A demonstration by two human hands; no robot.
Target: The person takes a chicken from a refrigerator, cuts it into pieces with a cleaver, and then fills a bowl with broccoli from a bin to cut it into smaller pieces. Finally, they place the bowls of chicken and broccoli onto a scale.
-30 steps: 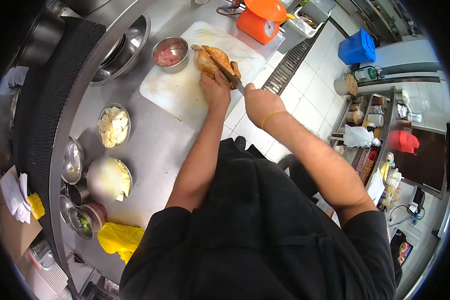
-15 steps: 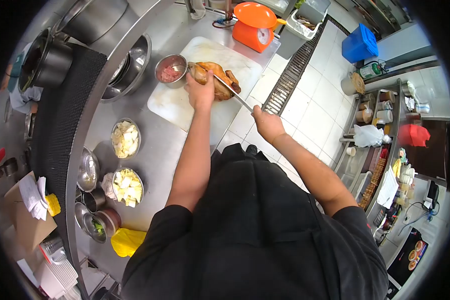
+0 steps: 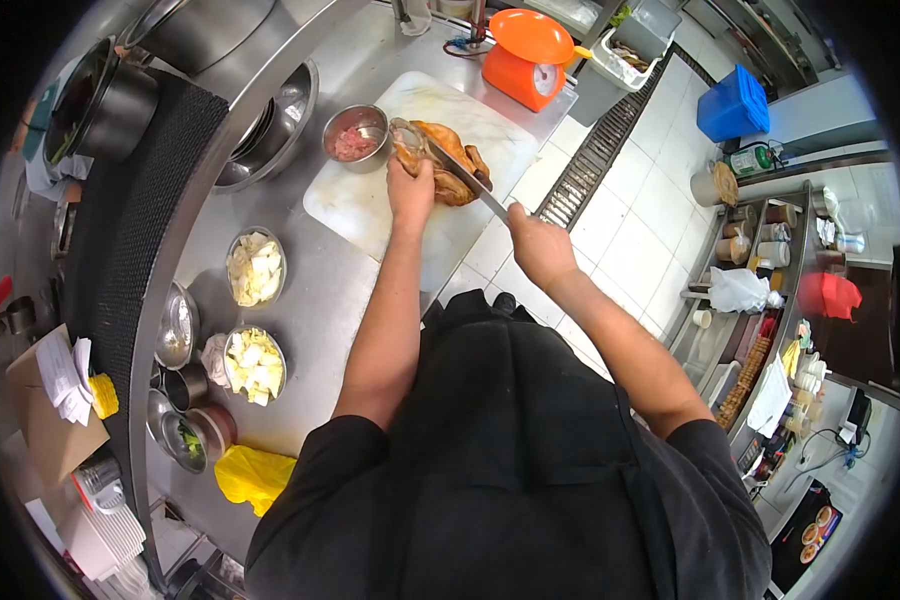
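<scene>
Two hands at work, left hand (image 3: 410, 192) pressing roast chicken (image 3: 448, 160), right hand (image 3: 535, 243) grip closed around knife (image 3: 460, 168).

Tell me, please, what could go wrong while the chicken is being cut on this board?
1. The left hand presses the chicken right beside the knife held in the right hand; a slip could cut that left hand.
2. The bowl of pink minced meat stands close by the chicken at the edge of the cutting board, so scraps might cross between them.
</scene>
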